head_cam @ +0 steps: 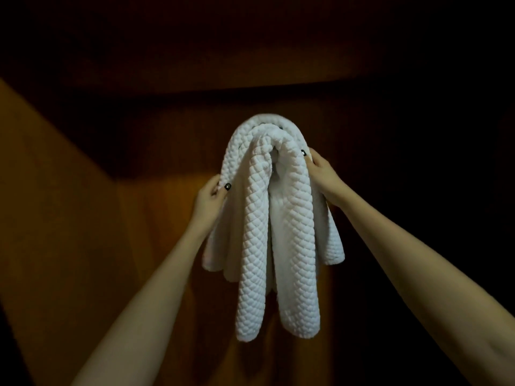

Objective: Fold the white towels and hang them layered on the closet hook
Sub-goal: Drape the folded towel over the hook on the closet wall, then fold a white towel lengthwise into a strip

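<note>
Left hand (207, 196), right hand (324, 174) pinch towels (260, 218), hanging vertical.

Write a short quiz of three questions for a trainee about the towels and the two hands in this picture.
1. True or false: the towels lie flat in a pile.
2. Left hand and right hand: which holds the towels? A. only the left B. only the right C. both
3. Fill in: the colour of the towels is ___.
Key: 1 false (they hang draped in layers); 2 C; 3 white.
</note>
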Demonstrator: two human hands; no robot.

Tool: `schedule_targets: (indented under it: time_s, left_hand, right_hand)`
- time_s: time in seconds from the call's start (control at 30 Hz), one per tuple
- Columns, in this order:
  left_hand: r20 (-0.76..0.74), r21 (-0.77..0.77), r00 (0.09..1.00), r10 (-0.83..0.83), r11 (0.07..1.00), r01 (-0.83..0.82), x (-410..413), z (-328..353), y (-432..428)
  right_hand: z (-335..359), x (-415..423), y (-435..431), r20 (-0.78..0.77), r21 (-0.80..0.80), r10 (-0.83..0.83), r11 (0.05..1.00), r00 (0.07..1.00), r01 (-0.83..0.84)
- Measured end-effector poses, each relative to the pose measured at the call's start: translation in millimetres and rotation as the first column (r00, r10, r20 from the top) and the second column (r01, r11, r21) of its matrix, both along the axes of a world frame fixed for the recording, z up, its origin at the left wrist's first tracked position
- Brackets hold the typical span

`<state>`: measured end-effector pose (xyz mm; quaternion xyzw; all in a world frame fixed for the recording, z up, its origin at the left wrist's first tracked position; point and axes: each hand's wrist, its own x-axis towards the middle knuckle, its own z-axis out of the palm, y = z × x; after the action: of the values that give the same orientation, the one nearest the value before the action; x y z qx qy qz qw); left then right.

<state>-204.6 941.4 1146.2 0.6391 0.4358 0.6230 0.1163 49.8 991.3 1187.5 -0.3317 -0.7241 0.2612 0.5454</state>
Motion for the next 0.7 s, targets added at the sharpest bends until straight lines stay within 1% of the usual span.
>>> schedule_targets:
  time_s: [0.03,0.1,0.2,0.23,0.3,0.37,0.4,0.43,0.5,0.57,0.63,0.7]
  left_hand:
    - [0.020,-0.045,1.000,-0.019,0.999,0.020,3.8,-6.2,-0.9]
    - [0.065,-0.112,0.995,-0.069,0.991,0.076,5.0,-16.9,-8.3]
    - [0.056,-0.109,0.985,-0.165,0.979,0.170,2.0,-24.2,-18.9]
    - [0.052,-0.120,0.984,-0.170,0.977,0.175,0.5,-28.6,-22.6]
    - [0.021,-0.155,0.997,-0.071,0.985,0.074,-2.6,-44.1,-30.2]
    - [-0.056,-0.182,0.998,0.021,0.983,-0.031,-4.8,-60.7,-45.7]
    - [-0.086,-0.180,0.995,0.050,0.982,-0.065,-5.7,-70.4,-58.3]
    - [-0.128,-0.166,0.989,0.078,0.981,-0.099,-7.3,-79.8,-72.9]
    - [-0.261,-0.130,0.957,0.128,0.978,-0.166,-11.6,-100.3,-103.4]
    - [-0.432,-0.147,0.889,0.151,0.961,-0.234,-17.2,-122.2,-133.2]
    - [-0.589,-0.204,0.797,0.135,0.929,-0.309,-20.5,-149.2,-167.1]
    - [-0.651,-0.255,0.750,0.117,0.896,-0.362,-22.1,-177.9,-208.8]
  right_hand:
    - [-2.7,-0.2,-4.1,-0.010,-0.016,0.013,1.000,1.000,-0.013]
    - [-10.1,4.1,-18.2,-0.042,-0.029,-0.014,1.000,0.999,0.013]
    - [-21.1,13.0,-44.8,-0.005,-0.029,-0.113,0.993,0.994,0.113]
    - [-29.4,15.9,-54.2,0.011,-0.032,-0.155,0.987,0.988,0.155]
    - [-51.9,19.9,-74.5,0.018,-0.061,-0.244,0.968,0.969,0.245]
    - [-77.5,19.2,-98.6,0.061,-0.110,-0.295,0.948,0.954,0.300]
    - [-91.2,18.5,-112.1,0.109,-0.135,-0.298,0.941,0.948,0.311]
    - [-104.6,17.5,-125.4,0.159,-0.157,-0.285,0.938,0.945,0.309]
    - [-129.5,14.8,-152.8,0.265,-0.178,-0.256,0.935,0.930,0.308]
    - [-152.8,9.7,-179.9,0.370,-0.168,-0.246,0.931,0.896,0.325]
    - [-178.8,3.0,-207.5,0.475,-0.162,-0.227,0.927,0.850,0.338]
    - [-210.1,-5.3,-236.8,0.579,-0.183,-0.190,0.917,0.793,0.354]
